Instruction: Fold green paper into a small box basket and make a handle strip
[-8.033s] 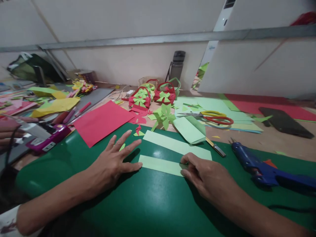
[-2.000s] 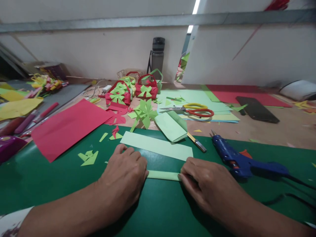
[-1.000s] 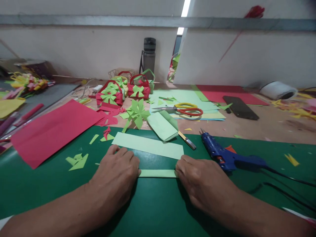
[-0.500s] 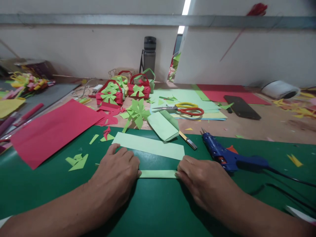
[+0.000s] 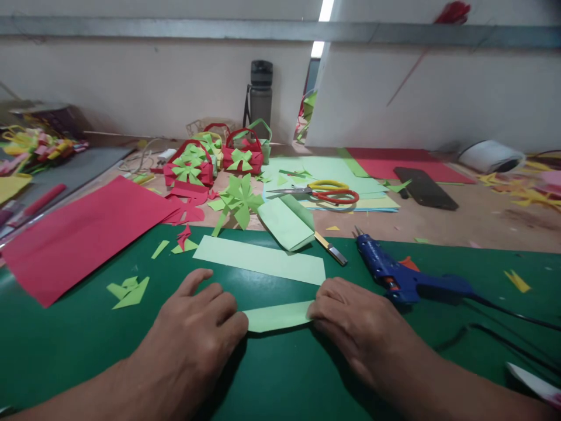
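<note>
Between my two hands stretches a narrow light green paper strip [image 5: 277, 317], just over the green mat. My left hand [image 5: 202, 327] pinches its left end, and my right hand [image 5: 350, 318] pinches the right end. Both ends are hidden by fingers. Behind it lies a flat, wider pale green paper strip [image 5: 260, 259], its right corner close to my right hand. Farther back are a folded pale green paper [image 5: 286, 224], a utility knife [image 5: 332, 249] and a green paper flower [image 5: 242, 200].
A blue glue gun [image 5: 405, 278] with its cord lies right of my right hand. Scissors [image 5: 335, 193] rest on stacked paper. Red paper [image 5: 85, 234] is at left, small paper baskets [image 5: 189, 171] and a bottle [image 5: 261, 96] at the back, a phone [image 5: 425, 188] at right.
The narrow strip has tilted, its left end now lower and more of its face showing. My left hand has come slightly nearer. The view has shifted a little.
</note>
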A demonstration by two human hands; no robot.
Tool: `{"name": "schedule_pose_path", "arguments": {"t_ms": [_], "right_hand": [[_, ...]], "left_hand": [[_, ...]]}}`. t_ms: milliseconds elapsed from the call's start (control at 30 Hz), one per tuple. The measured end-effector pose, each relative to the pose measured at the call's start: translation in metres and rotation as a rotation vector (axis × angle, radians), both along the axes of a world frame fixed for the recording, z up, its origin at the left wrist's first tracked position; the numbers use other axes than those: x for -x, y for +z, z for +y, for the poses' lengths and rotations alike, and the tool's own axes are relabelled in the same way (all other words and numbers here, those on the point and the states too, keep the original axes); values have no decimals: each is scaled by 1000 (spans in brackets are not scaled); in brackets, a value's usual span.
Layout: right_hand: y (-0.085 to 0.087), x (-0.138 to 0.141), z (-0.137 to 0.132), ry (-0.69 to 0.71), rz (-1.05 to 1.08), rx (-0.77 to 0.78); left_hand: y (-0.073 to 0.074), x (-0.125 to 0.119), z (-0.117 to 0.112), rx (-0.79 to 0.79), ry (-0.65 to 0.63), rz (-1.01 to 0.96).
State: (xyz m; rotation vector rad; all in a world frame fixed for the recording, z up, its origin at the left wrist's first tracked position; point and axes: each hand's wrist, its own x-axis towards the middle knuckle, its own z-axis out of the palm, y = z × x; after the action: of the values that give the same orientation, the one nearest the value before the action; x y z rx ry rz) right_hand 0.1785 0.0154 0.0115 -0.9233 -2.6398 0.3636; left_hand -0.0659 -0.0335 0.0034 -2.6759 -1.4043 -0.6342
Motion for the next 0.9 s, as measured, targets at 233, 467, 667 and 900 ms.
{"name": "schedule_pose_path", "arguments": {"t_ms": [233,467,667,900], "right_hand": [[1,0,3,-61,-29,113],[2,-1,0,-101,-58,70],[0,1,4,-75,-45,44],[0,1,6,-60,-88,3]], "left_hand": [[7,-1,3,242,39,-54],[19,-6,2,328,114,-24],[16,-7,-1,340,133,-64],[12,-10,0,337,180,-5]]}}
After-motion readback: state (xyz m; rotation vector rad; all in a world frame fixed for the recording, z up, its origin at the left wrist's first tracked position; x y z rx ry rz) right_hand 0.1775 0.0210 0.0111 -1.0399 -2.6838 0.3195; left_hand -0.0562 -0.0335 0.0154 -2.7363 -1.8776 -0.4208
